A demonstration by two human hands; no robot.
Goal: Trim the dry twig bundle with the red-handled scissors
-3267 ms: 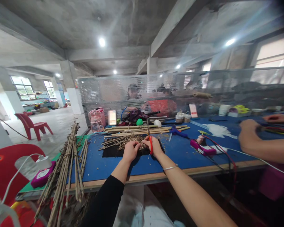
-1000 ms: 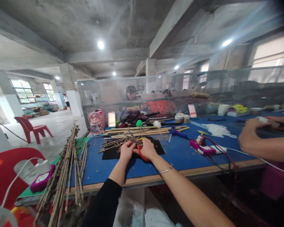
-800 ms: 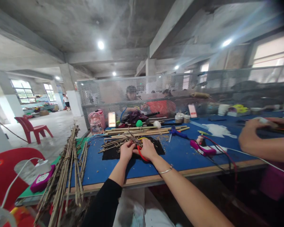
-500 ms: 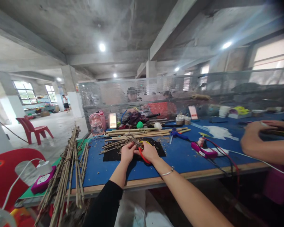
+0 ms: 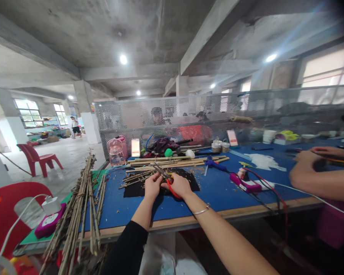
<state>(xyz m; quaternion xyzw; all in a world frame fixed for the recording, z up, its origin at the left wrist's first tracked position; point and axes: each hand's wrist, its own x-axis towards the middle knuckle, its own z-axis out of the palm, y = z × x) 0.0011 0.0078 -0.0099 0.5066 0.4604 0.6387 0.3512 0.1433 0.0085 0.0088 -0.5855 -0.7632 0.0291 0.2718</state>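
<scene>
My right hand [image 5: 180, 185] is closed around the red handles of a pair of scissors [image 5: 162, 171], whose metal blades point up and to the left. Close beside it, my left hand [image 5: 152, 186] is closed, its fingertips pinched just under the blades. Whatever those fingertips hold is too small and covered to make out. Both hands are over a black mat [image 5: 191, 179] strewn with bits of bark. Thin dry twigs [image 5: 132, 181] lie on the mat's left part, by my left hand.
A bundle of long sticks [image 5: 80, 202] leans over the blue table's [image 5: 117, 217] left end. Behind the mat lie pale rods [image 5: 177, 163]. To the right are a blue glue gun [image 5: 216, 163], a purple power strip [image 5: 245, 184] with cables, and a co-worker's arms [image 5: 312, 172].
The scissor blades look closer together than before, and less of the yellow inside the handles shows. Both hands stay over the mat. The view has shifted slightly.
</scene>
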